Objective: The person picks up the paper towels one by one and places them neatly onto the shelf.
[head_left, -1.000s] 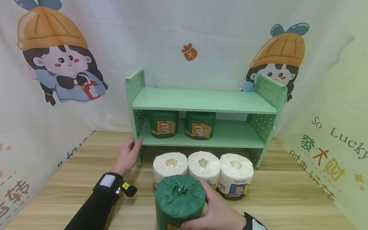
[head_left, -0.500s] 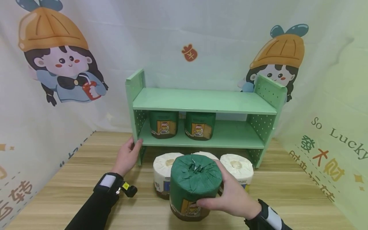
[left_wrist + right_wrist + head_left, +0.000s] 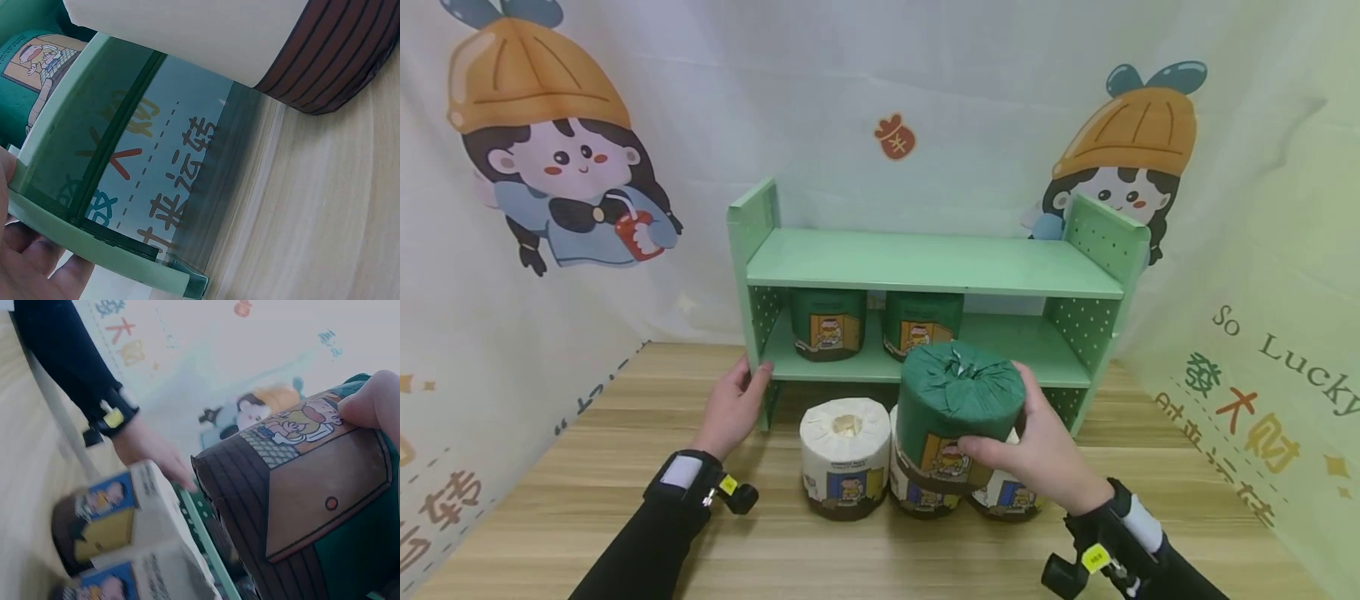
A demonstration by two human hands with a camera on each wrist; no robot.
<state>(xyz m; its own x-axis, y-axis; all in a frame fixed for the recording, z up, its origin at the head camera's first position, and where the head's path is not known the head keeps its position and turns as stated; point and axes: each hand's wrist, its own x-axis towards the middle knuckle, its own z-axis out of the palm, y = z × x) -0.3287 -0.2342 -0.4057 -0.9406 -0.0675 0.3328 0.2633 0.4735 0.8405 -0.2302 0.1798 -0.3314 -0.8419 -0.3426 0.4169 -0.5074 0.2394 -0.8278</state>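
My right hand (image 3: 1045, 450) holds a toilet roll wrapped in green paper (image 3: 958, 400), thumb on its printed front. The roll is lifted in front of the lower board of a green two-tier shelf (image 3: 932, 262), overlapping two white-wrapped rolls behind it. In the right wrist view the thumb presses the printed side of the green roll (image 3: 325, 487). My left hand (image 3: 733, 408) grips the shelf's left side panel; the left wrist view shows several fingers (image 3: 37, 262) behind that panel (image 3: 100, 250). Two other green rolls, left (image 3: 827, 325) and middle (image 3: 917, 321), stand on the lower board.
Three white-wrapped rolls, left (image 3: 845, 458), middle (image 3: 925, 502) and right (image 3: 1009, 498), stand in a row on the wooden table (image 3: 587, 500) before the shelf. A printed cloth backdrop (image 3: 827, 100) hangs behind and at both sides.
My right hand has carried the green roll up, forward and to the right, from in front of the white rolls towards the shelf. The left hand stays on the side panel.
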